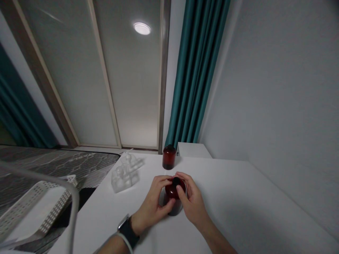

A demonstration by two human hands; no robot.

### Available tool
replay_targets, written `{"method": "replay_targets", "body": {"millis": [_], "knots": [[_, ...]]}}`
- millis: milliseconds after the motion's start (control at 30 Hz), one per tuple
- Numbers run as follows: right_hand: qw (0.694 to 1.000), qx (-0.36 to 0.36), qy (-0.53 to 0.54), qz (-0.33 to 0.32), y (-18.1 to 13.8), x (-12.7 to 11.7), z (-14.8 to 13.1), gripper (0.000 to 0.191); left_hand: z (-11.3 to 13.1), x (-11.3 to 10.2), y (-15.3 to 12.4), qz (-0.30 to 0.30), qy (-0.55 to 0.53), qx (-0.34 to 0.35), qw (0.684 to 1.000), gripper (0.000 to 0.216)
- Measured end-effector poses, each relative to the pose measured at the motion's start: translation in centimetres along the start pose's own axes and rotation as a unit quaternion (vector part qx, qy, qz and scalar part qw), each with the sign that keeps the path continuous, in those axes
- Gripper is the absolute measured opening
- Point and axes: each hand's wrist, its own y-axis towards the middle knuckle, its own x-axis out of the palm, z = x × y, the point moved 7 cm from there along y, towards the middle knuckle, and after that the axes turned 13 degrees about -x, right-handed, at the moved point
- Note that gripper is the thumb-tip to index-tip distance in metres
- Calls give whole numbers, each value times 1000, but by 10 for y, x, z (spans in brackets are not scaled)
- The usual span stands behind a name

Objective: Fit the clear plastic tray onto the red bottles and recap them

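Observation:
A dark red bottle [173, 197] with a black cap stands on the white table [238, 204]. My left hand [153, 203] wraps round its left side, fingers curled onto the body and the cap. My right hand [192, 201] closes on it from the right, with thumb and fingertips at the black cap. A black watch sits on my left wrist. A second dark red jar [169, 157] stands upright farther back on the table, apart from both hands.
A clear plastic tray [125, 173] lies at the table's back left. A white perforated basket [34, 208] sits off the left edge. A small white box [193, 150] is behind the table by teal curtains [198, 70]. A white wall runs along the right.

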Motion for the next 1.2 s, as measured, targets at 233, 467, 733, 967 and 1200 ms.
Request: {"method": "replay_targets", "body": {"millis": [233,467,733,967,1200], "knots": [[1000,14,12,-7,3,0,-4,35,0,2,-3,-17,-1,-11,1000,46],[998,43,49,4,3,2,1,34,-2,5,-4,-39,-3,-20,999,44],[994,35,102,-4,6,3,-5,34,-4,3,-1,-26,-12,-22,999,42],[992,44,115,21,10,0,-4,31,-2,6,-4,-30,-32,-12,999,40],[991,47,122,36,9,2,-3,25,-1,9,-7,-29,5,-7,1000,43]]}}
